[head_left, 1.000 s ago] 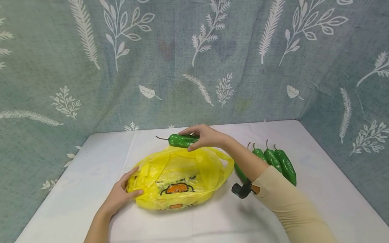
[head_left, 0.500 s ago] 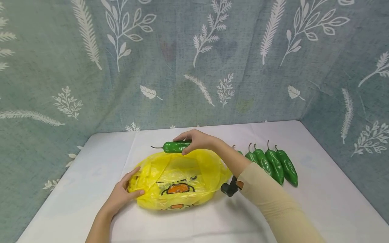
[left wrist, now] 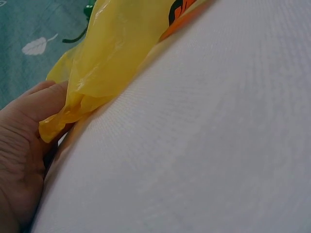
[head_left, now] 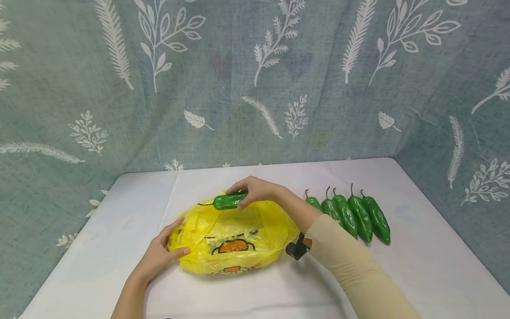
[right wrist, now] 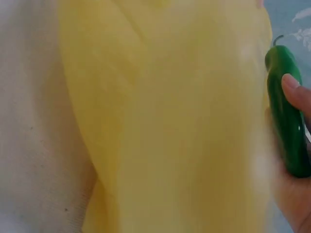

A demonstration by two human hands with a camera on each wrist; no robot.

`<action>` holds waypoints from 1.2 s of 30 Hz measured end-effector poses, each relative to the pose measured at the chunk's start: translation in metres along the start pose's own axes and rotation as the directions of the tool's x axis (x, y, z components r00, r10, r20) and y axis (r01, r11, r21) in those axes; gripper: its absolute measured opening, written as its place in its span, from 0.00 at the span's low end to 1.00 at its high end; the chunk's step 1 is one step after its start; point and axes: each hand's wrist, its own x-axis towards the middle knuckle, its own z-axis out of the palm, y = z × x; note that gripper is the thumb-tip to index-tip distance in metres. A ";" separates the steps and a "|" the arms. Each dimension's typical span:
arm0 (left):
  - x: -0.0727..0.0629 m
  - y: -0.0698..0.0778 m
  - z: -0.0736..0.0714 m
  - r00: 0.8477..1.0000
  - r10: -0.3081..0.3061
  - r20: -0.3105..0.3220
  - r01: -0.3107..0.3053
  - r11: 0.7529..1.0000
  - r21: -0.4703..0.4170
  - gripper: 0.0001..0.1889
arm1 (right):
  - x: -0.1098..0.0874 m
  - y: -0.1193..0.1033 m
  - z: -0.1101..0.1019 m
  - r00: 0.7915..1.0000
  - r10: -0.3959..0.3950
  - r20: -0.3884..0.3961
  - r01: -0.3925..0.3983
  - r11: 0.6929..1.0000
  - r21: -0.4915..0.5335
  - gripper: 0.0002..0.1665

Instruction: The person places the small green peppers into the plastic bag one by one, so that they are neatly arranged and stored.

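Note:
A yellow plastic bag (head_left: 235, 232) with an orange and black print lies on the white table, its opening toward the back. At its left end my left hand (head_left: 158, 252) grips the plastic between thumb and fingers; the left wrist view shows the bunched bag (left wrist: 104, 63) in that hand (left wrist: 24, 136). My right hand (head_left: 255, 191) holds a green chili pepper (head_left: 226, 202) sideways over the bag's opening, stem pointing left. In the right wrist view, the thumb lies along the pepper (right wrist: 284, 116), beside the bag's yellow wall (right wrist: 170, 121).
Several more green chili peppers (head_left: 360, 217) lie in a row on the right of the white table (head_left: 414, 266), partly behind my right forearm. A leaf-patterned grey-green cloth (head_left: 223, 57) hangs behind the table.
My right hand has moved left and down with the pepper, closer to the bag's opening. More of the row of peppers shows past the forearm. The left hand stays at the bag.

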 end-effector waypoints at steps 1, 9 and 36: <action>0.000 0.000 0.000 1.000 0.002 0.002 -0.002 1.000 -0.001 0.47 | 0.001 0.001 0.001 1.000 0.010 0.002 -0.010 1.000 -0.013 0.32; -0.001 0.001 -0.001 1.000 0.018 0.002 -0.018 1.000 0.010 0.46 | 0.008 0.013 0.006 0.999 0.038 -0.003 -0.038 0.995 -0.087 0.32; -0.001 -0.001 -0.001 1.000 -0.001 -0.006 0.001 1.000 0.027 0.47 | 0.002 0.015 0.008 0.989 0.064 -0.136 -0.093 0.972 -0.216 0.30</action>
